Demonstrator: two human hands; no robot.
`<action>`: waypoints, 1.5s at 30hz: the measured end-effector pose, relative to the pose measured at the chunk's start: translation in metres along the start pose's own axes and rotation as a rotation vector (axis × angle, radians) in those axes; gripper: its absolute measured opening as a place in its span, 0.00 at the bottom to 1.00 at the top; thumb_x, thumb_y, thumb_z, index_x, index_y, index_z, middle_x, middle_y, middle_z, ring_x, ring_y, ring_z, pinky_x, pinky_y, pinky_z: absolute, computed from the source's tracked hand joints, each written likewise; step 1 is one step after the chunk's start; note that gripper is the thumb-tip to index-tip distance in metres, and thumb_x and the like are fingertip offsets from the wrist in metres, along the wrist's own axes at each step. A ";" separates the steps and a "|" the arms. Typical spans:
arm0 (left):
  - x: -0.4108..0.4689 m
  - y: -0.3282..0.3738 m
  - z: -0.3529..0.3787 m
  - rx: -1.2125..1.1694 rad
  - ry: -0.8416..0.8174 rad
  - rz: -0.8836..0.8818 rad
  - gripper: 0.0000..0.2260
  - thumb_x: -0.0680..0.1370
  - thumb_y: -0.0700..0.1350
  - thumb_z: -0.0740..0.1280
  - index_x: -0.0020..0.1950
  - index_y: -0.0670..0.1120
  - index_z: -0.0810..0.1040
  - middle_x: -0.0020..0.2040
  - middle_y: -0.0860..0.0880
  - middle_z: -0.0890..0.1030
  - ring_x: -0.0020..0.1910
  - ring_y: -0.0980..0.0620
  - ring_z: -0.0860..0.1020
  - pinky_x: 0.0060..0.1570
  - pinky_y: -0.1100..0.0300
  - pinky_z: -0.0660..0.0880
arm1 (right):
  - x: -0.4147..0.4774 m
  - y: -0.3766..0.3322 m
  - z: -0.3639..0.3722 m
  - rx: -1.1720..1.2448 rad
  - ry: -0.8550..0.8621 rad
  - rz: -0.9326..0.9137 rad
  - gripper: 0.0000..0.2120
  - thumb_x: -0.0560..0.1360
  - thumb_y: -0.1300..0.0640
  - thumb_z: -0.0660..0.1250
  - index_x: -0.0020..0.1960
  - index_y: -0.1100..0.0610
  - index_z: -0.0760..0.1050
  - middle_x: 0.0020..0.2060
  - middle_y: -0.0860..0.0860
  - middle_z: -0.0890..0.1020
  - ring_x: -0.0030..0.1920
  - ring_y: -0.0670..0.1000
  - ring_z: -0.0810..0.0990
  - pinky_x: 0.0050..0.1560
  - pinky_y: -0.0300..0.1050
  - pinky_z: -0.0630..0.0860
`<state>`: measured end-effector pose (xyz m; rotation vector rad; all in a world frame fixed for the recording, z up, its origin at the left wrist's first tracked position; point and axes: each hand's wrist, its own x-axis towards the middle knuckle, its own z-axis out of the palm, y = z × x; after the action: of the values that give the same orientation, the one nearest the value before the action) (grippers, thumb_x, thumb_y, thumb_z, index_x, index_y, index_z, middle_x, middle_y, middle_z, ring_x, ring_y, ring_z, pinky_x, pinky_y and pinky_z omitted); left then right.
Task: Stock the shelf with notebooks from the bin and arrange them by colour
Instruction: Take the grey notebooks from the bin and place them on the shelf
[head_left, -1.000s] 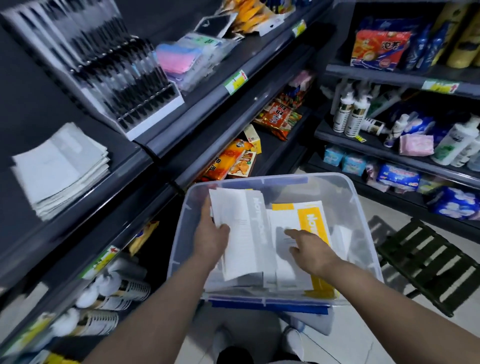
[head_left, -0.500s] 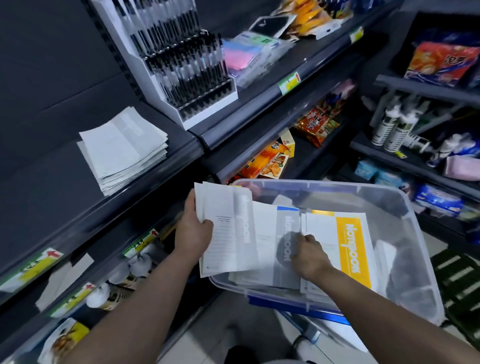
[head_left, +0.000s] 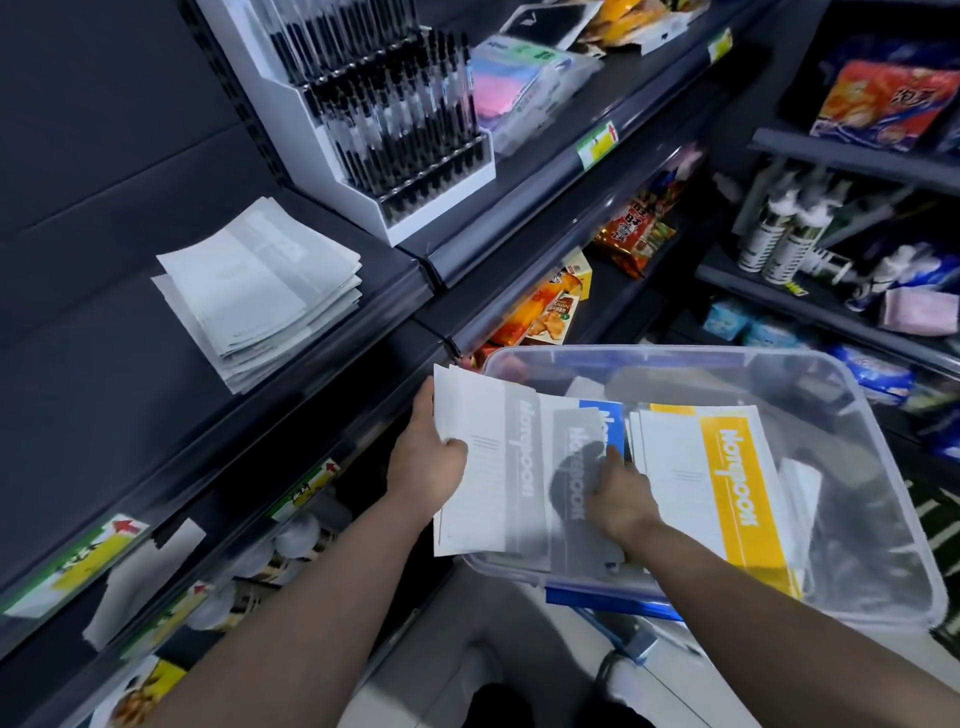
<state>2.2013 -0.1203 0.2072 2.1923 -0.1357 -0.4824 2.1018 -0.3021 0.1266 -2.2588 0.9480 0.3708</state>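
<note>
Dark shelf (head_left: 104, 364); left hand (head_left: 426, 462) pinches flat grey notebooks (head_left: 488, 467); clear bin (head_left: 675, 352).

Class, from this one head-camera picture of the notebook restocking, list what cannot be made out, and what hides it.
Head view:
Lower layers of the bin: covered by the yellow notebook and the grey notebooks the left hand holds.
Blue notebook: only a corner shows past the grey ones.
Right hand: grip unclear, fingers hidden by its own back.
Shelf price labels: print too small.
</note>
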 end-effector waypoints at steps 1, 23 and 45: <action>0.001 -0.001 -0.002 -0.007 -0.002 0.000 0.36 0.72 0.36 0.59 0.72 0.67 0.57 0.50 0.62 0.77 0.50 0.55 0.77 0.51 0.50 0.76 | 0.002 -0.002 0.001 0.040 0.006 0.019 0.26 0.73 0.61 0.62 0.69 0.61 0.61 0.59 0.62 0.74 0.58 0.64 0.74 0.56 0.53 0.73; -0.002 -0.004 -0.015 0.025 0.027 -0.029 0.37 0.73 0.35 0.59 0.73 0.67 0.55 0.55 0.58 0.77 0.53 0.51 0.77 0.54 0.48 0.77 | 0.000 -0.029 0.019 0.260 -0.054 0.255 0.29 0.75 0.59 0.64 0.71 0.64 0.56 0.63 0.63 0.70 0.61 0.62 0.72 0.57 0.50 0.72; 0.000 0.016 -0.004 0.045 0.087 -0.022 0.37 0.76 0.34 0.60 0.77 0.61 0.52 0.57 0.55 0.76 0.52 0.50 0.76 0.48 0.54 0.76 | -0.011 0.018 -0.045 0.360 -0.017 -0.065 0.36 0.74 0.66 0.62 0.76 0.46 0.55 0.62 0.54 0.77 0.56 0.59 0.77 0.54 0.49 0.74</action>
<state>2.2036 -0.1273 0.2214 2.2565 -0.0765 -0.3993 2.0817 -0.3352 0.1577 -1.9488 0.8539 0.1737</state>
